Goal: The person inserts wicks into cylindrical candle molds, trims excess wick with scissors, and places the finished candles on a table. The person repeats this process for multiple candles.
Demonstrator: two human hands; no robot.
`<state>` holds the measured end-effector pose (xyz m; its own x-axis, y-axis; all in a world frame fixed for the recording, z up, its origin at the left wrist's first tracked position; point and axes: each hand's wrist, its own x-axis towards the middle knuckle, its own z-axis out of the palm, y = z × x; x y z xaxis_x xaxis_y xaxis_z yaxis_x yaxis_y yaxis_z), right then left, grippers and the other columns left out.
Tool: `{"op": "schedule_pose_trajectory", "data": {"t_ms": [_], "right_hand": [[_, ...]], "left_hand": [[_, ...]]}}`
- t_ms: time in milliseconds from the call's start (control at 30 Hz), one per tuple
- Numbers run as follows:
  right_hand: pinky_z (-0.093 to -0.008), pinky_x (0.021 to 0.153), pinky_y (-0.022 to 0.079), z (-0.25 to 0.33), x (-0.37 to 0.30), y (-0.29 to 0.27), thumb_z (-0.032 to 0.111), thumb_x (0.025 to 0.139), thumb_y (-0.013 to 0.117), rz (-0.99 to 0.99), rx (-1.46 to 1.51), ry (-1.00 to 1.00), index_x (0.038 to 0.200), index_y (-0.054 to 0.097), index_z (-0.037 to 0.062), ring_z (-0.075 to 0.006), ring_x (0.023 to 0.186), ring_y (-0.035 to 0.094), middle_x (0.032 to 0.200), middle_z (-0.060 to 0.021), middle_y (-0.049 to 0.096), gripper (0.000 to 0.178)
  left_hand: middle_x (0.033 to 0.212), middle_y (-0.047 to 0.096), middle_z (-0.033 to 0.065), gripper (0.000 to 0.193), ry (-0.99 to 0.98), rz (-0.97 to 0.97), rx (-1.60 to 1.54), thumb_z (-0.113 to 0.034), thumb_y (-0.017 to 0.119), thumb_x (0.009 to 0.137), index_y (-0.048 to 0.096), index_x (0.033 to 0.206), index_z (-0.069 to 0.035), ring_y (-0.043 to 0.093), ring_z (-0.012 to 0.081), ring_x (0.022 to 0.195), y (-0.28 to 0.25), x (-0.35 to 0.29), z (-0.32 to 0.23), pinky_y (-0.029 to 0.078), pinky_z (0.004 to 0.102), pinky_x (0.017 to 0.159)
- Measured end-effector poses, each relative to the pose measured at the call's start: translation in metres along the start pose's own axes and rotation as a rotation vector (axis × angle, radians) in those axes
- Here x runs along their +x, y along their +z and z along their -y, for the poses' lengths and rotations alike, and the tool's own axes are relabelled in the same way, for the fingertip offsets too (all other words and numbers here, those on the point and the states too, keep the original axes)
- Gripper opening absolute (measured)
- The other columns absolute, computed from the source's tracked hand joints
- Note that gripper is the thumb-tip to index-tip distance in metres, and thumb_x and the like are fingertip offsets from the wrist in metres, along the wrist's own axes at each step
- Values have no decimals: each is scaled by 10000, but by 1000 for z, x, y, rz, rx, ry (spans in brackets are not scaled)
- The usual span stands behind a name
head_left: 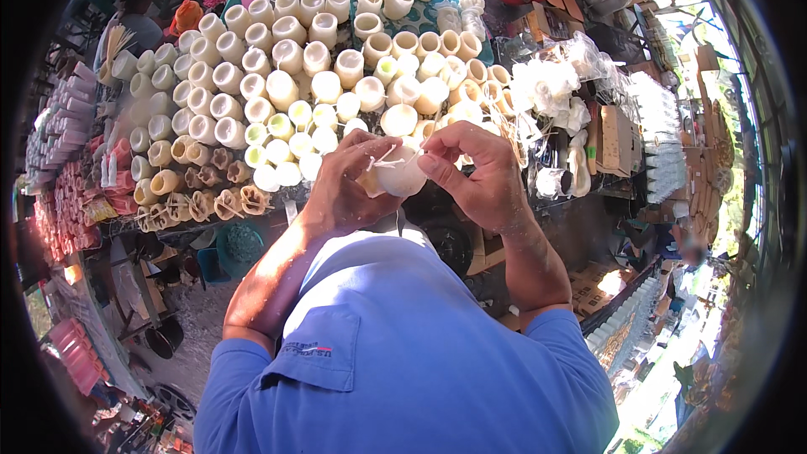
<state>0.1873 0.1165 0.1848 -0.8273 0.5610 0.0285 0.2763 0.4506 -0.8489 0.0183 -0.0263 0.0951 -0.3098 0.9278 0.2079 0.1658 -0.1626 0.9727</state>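
In front of my chest, my left hand [353,175] is closed round a rounded, off-white wax candle [403,175]. Several pale wick strands [385,159] stick out beside its fingers, over the candle's upper side. Close to the candle's right side, my right hand [477,170] has thumb and forefinger pinched together, seemingly on a thin wick at the candle's top. The fingertips partly hide this spot. Just beyond both hands stands a cream wax cup [398,120], at the near edge of a large group of similar ones.
Rows of hollow wax cups [288,59] cover the table, with brown scalloped ones [227,202] at its near left edge. Clear plastic bags [546,84] and a cardboard box [618,141] lie to the right. A teal basin [239,245] is below left. People sit beyond the table.
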Motion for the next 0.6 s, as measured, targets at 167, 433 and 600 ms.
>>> {"op": "schedule_pose_trajectory", "data": {"t_ms": [167,433,600], "right_hand": [[-343,754,568,0,5,-1,208,943,799,69,-41,45,1030,747,-25,-194,820,714,923,-123,740,253],[-326,731,541,-11,4,16,139,948,796,32,-38,-14,967,768,-6,-152,795,678,879,-89,735,149],[-296,718,523,-14,5,3,177,915,821,40,220,178,981,774,15,-92,777,643,845,-28,721,182]], "left_hand": [[1139,670,137,727,8,37,73,-43,924,668,683,1354,-10,657,269,1041,-1,5,-4,552,391,909],[1140,697,173,712,26,5,79,-72,920,667,683,1337,-14,690,313,1077,0,8,-7,579,408,923],[1122,658,95,773,21,41,90,-52,946,660,681,1386,-33,612,211,992,0,8,-1,506,351,891]]}}
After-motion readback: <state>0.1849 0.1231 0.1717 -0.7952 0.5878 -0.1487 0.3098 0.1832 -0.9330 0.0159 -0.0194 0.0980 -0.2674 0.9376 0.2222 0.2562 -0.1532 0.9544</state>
